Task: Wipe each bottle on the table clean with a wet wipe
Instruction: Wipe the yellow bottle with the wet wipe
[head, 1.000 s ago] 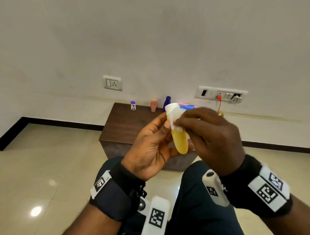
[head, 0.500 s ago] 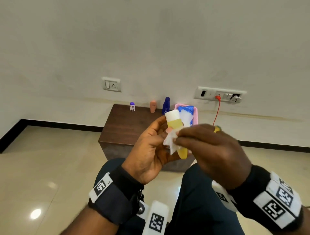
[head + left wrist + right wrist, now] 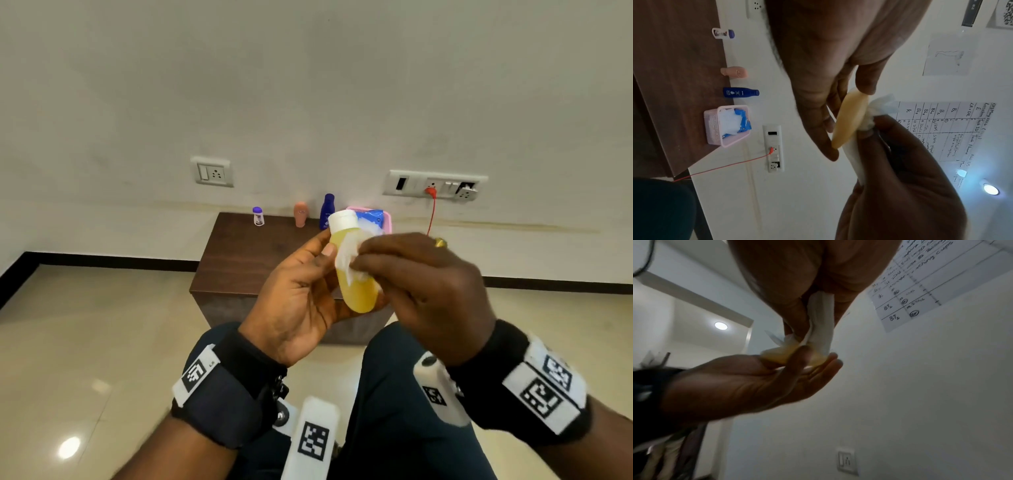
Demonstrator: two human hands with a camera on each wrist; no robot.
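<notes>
Gripping a yellow bottle (image 3: 356, 291) with a white cap (image 3: 343, 219), the left hand (image 3: 301, 298) holds it up in front of the person, above the knees and well short of the counter (image 3: 239, 260). The left thumb lies along the bottle's near side and the left fingers (image 3: 818, 129) curl round behind it, so the bottle is clasped, cap uppermost and tilted slightly left. The right hand (image 3: 424, 291) pinches a bunched white wipe (image 3: 346, 260) between its fingers (image 3: 370, 263) and thumb and presses it against the upper body of the bottle, just below the cap. In the left wrist view the wipe (image 3: 869, 116) is bunched against the bottle (image 3: 849, 118), with a strip of it trailing back into the right palm. In the right wrist view the same strip (image 3: 822, 324) runs down from the right hand onto the bottle (image 3: 785, 353).

On the counter, along the wall, stand a small white bottle with a purple cap (image 3: 258, 216), a pink bottle (image 3: 300, 214) and a blue bottle (image 3: 326, 211), each apart from the next. Just right of the blue bottle sits a pink basket (image 3: 715, 126) containing a blue pack (image 3: 743, 120) and loose white wipes. A red cable (image 3: 432, 212) hangs from a wall socket (image 3: 435, 185) behind the counter's right end.
</notes>
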